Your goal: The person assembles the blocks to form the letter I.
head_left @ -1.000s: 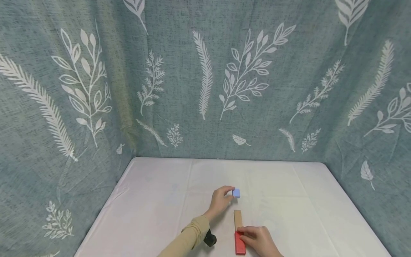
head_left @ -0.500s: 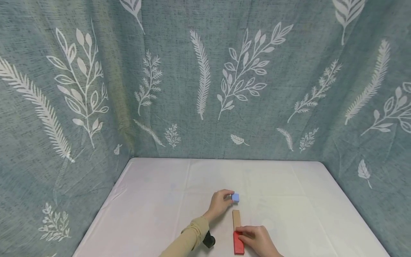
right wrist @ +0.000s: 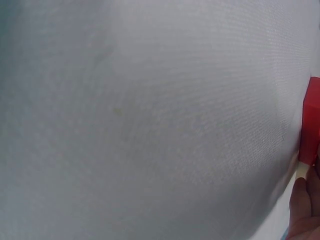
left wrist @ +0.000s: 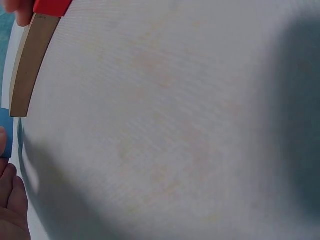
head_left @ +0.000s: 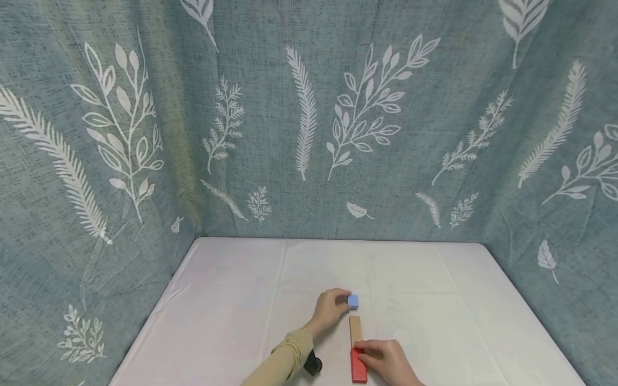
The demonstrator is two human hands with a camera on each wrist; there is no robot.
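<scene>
My left hand pinches a small blue block by its left side, thumb and fingers curled. That block sits just beyond the far end of a plain wooden block, with a small gap between them in the head view. Nearer to me, a red block lies end to end with the wooden one in a straight row. The right hand pinches around the seam of these two, at the red block's far end. In the left wrist view, the blue block is partly cut off at the edge.
A white cloth covers the table under the blocks. Green-blue curtains with white leaf prints stand behind it and along both sides. A black wrist-worn device shows below the left sleeve.
My left hand has brought the blue block toward me, closer to the wooden block's far end. The right hand holds its place on the row, and the head view has shifted slightly.
</scene>
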